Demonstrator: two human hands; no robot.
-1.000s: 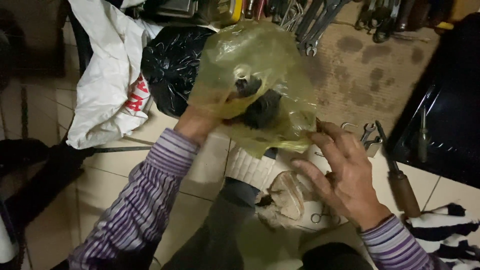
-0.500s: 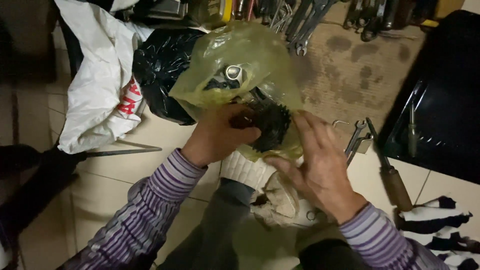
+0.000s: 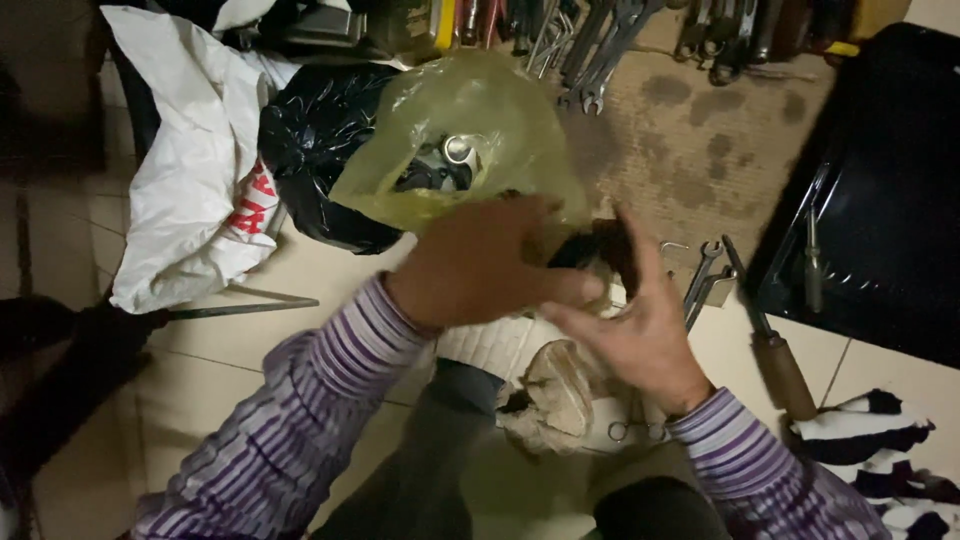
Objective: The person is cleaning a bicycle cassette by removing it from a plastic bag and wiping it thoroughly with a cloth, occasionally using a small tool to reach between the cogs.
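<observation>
Translucent yellow plastic bag (image 3: 470, 140) holding metal parts, upright, dark round part (image 3: 600, 255) beside it

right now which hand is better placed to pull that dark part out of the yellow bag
Probably the right hand: its fingers already curl around the dark part at the bag's lower edge, while the left hand grips the yellow bag.

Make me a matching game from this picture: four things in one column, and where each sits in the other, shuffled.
Things:
1. yellow plastic bag
2. white plastic bag
3. wooden-handled tool
4. wrenches

Places:
A. far left, on the floor tiles
B. top of the picture, on the brown mat
C. just above both hands
D. right of the right hand, on the tiles

Pairs: 1-C, 2-A, 3-D, 4-B
</observation>
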